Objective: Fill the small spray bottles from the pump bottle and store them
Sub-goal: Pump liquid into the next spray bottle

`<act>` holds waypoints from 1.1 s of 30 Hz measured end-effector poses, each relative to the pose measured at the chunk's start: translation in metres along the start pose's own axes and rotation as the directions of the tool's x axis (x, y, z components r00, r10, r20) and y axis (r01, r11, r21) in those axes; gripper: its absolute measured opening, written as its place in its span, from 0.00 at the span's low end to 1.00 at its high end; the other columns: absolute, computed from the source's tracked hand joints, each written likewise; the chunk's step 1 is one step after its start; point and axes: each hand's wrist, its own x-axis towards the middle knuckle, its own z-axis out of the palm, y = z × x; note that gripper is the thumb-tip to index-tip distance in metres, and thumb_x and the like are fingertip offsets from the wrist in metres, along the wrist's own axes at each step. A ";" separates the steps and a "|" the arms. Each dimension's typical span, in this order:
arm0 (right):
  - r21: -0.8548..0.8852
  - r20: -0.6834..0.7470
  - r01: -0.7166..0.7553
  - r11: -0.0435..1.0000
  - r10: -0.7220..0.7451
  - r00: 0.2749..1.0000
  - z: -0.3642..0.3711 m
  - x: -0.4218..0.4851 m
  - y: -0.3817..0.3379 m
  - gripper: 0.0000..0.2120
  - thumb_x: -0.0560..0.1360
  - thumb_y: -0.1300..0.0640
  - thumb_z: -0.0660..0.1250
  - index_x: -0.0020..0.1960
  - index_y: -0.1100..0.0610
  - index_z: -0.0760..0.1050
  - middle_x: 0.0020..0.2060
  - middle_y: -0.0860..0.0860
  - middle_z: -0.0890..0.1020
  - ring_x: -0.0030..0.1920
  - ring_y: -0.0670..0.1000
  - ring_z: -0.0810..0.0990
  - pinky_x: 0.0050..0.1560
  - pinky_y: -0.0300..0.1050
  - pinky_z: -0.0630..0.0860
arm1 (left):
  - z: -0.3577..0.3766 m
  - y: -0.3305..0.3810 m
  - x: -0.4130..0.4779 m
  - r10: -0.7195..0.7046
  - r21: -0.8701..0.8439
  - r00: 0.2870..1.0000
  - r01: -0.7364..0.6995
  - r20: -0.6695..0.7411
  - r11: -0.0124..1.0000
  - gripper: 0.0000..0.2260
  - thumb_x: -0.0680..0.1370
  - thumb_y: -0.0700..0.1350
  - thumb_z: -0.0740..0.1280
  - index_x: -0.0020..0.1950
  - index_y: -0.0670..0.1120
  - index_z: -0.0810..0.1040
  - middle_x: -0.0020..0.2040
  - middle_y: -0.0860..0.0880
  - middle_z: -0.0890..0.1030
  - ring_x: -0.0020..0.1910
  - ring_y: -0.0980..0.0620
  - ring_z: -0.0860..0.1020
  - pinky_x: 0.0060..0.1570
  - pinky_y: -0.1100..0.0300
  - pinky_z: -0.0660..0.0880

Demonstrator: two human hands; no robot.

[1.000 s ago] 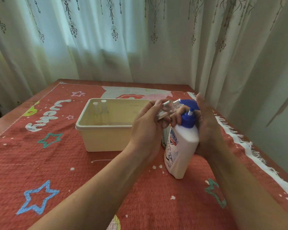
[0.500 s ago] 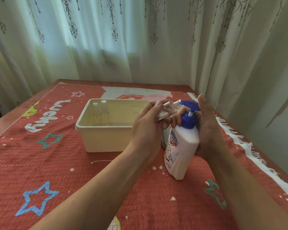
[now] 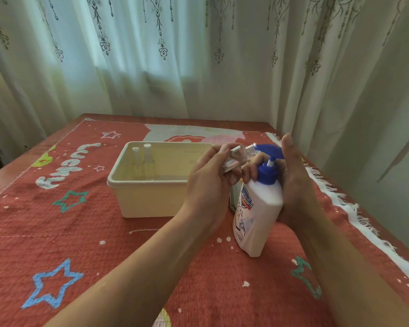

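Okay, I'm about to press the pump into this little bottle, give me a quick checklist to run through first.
1. Left hand grip on the small clear plastic spray bottle: ok, fingers pinch it.
2. Its open neck at the blue pump spout: close, but exact line-up cannot tell.
3. Right hand holding the white plastic pump bottle: ok, fingers curl round its neck.
4. Pump bottle standing flat on the red patterned cloth: cannot tell, it looks tilted.
5. Room in the cream plastic bin: ok, two capped spray bottles stand in its far left corner.
6. Fill level of the held bottle: cannot tell.
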 end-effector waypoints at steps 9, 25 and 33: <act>0.018 -0.015 0.013 1.000 -0.013 1.000 0.002 -0.002 -0.004 0.26 0.76 0.41 0.55 0.29 0.56 0.76 0.32 0.57 0.79 0.35 0.53 0.76 0.44 0.50 0.73 | 0.001 -0.002 -0.003 -0.002 -0.012 1.000 0.002 0.008 1.000 0.08 0.82 0.37 0.59 0.50 0.38 0.78 0.34 0.46 0.79 0.29 0.52 0.73 0.35 0.60 0.66; 0.050 -0.023 0.038 0.998 -0.037 0.999 0.003 -0.001 -0.003 0.27 0.78 0.40 0.56 0.30 0.58 0.76 0.32 0.59 0.78 0.36 0.55 0.77 0.46 0.51 0.73 | 0.000 -0.003 -0.001 0.003 -0.039 1.000 -0.004 -0.007 0.999 0.09 0.82 0.36 0.60 0.48 0.38 0.79 0.34 0.46 0.78 0.33 0.49 0.71 0.36 0.59 0.69; 0.030 -0.017 0.017 0.999 -0.016 1.000 0.002 -0.001 -0.003 0.28 0.76 0.35 0.59 0.31 0.58 0.76 0.33 0.58 0.79 0.38 0.56 0.76 0.49 0.55 0.72 | 0.001 -0.001 -0.001 0.012 -0.021 1.000 -0.012 0.005 1.000 0.09 0.82 0.37 0.60 0.51 0.37 0.79 0.35 0.46 0.78 0.32 0.51 0.71 0.33 0.61 0.70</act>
